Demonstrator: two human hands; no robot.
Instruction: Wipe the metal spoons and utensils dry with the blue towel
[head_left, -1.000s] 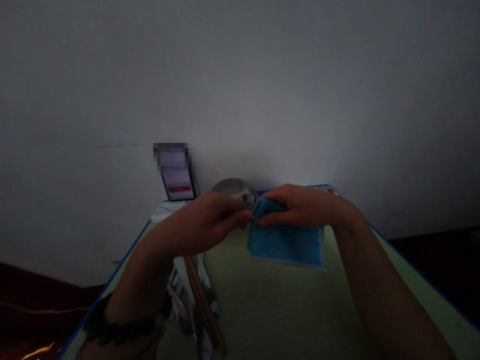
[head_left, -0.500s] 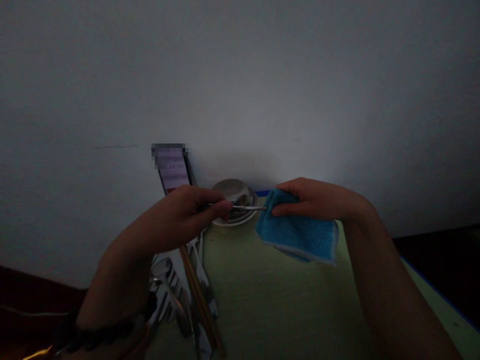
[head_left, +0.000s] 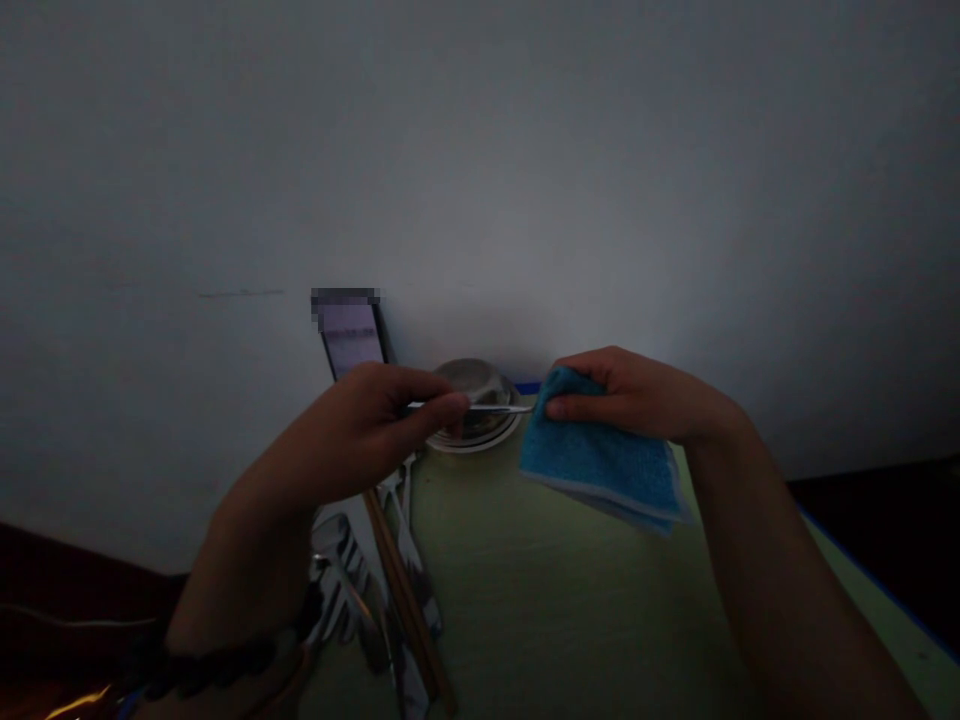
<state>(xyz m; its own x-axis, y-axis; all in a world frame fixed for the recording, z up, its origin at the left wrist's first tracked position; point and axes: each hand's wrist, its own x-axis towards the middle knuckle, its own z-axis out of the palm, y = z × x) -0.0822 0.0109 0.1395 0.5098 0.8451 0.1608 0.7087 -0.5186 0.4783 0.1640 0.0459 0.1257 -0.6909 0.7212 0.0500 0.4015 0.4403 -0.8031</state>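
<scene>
Between thumb and fingers, my left hand [head_left: 382,425] pinches a thin metal utensil [head_left: 499,409], held level above the table; its head is hidden, so its kind is unclear. My right hand [head_left: 645,395] grips a folded blue cloth [head_left: 600,465] with a pale edge. The cloth wraps the right end of the utensil, and its lower part hangs down loose. Just behind the utensil stands a shiny metal bowl [head_left: 472,375] on a pale-rimmed dish [head_left: 484,446]. Below my left wrist lie wooden chopsticks [head_left: 411,610], a spoon [head_left: 334,540] and several other pieces of metal cutlery.
A phone [head_left: 352,340] leans against the grey wall [head_left: 480,180] at the back left. The green tabletop [head_left: 555,600] has a blue edge [head_left: 862,575] on the right. The room is dim.
My right hand and the cloth have shifted slightly right and up, and the cloth's hanging part has swung a little. The utensil looks turned, showing a wider face; both grips stay the same.
</scene>
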